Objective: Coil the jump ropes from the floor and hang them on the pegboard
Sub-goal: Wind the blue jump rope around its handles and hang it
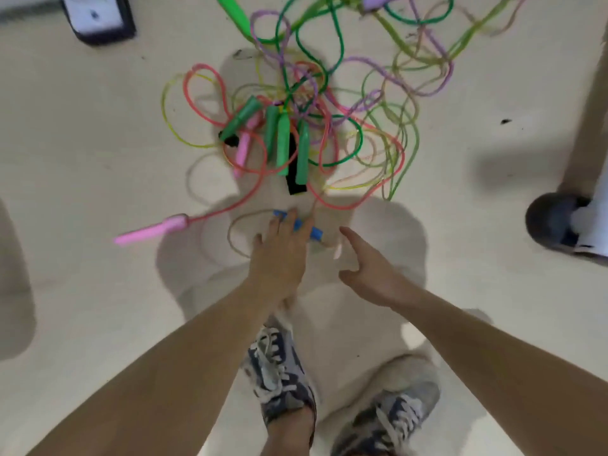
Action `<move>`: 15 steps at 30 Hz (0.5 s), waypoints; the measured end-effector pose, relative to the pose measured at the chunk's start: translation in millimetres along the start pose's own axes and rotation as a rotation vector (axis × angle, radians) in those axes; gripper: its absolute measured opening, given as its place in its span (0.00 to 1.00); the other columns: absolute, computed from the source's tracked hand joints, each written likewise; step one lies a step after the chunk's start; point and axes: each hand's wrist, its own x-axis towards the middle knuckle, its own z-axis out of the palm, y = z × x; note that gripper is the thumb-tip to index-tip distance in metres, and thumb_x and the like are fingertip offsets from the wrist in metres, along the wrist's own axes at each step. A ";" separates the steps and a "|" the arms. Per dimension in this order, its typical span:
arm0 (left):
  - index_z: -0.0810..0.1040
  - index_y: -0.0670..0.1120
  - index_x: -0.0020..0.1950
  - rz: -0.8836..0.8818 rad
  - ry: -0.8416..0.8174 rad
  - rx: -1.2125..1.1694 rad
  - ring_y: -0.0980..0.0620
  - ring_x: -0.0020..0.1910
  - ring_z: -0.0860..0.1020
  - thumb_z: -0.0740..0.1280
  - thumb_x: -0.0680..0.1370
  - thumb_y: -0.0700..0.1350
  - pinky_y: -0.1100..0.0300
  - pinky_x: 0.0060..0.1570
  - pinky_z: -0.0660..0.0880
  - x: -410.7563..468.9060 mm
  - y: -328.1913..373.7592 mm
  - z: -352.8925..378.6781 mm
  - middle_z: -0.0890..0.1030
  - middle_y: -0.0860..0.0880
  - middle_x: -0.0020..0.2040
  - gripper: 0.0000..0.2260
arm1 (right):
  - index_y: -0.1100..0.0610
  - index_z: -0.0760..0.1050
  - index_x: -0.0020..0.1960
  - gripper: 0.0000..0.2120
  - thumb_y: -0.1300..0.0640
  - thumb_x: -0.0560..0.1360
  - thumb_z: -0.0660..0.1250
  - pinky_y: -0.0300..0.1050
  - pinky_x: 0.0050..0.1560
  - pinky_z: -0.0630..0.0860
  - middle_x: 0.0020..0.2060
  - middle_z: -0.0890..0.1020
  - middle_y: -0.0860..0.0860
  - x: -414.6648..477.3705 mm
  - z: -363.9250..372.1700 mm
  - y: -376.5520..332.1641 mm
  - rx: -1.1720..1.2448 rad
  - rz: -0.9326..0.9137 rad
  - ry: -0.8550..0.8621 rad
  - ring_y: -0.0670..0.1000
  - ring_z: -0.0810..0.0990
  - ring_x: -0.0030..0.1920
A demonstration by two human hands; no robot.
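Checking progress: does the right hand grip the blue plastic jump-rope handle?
No, the right hand is open beside the blue plastic jump-rope handle, holding nothing.

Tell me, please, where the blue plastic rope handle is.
The blue plastic handle lies on the floor at the head view's centre, under the left hand, just below the tangled rope pile, right of a pink plastic handle.

This is looking like an indoor activity or sports room, though its exact kind is not showing. A smooth, pale floor (98,291) is stretching all around a tangle of jump ropes (289,126) with green, pink and blue handles. Right of the tangle another person's dark shoe (556,225) is standing. Up and left of the tangle a white, dark-edged object (98,18) is lying, too blurred to name.
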 end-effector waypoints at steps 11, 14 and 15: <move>0.78 0.47 0.45 -0.020 -0.075 -0.567 0.46 0.45 0.78 0.62 0.77 0.41 0.54 0.46 0.73 -38.2 29.8 -46.4 0.81 0.47 0.42 0.05 | 0.55 0.82 0.49 0.11 0.68 0.72 0.67 0.42 0.46 0.66 0.40 0.80 0.51 -50.0 -20.7 -67.2 0.814 0.258 -0.068 0.46 0.75 0.40; 0.77 0.49 0.41 -0.105 -0.042 -1.108 0.49 0.32 0.72 0.65 0.77 0.42 0.55 0.37 0.70 -114.4 36.6 -133.4 0.73 0.51 0.30 0.05 | 0.59 0.81 0.48 0.08 0.66 0.73 0.65 0.45 0.50 0.67 0.43 0.84 0.50 -126.2 -60.9 -121.5 0.890 0.162 -0.068 0.47 0.77 0.46; 0.78 0.50 0.44 -0.103 -0.046 -1.238 0.51 0.30 0.70 0.66 0.77 0.43 0.56 0.35 0.68 -144.3 42.1 -169.8 0.70 0.52 0.28 0.03 | 0.60 0.79 0.46 0.08 0.69 0.73 0.63 0.45 0.50 0.67 0.43 0.84 0.50 -156.6 -78.5 -145.5 0.928 0.129 -0.056 0.47 0.77 0.47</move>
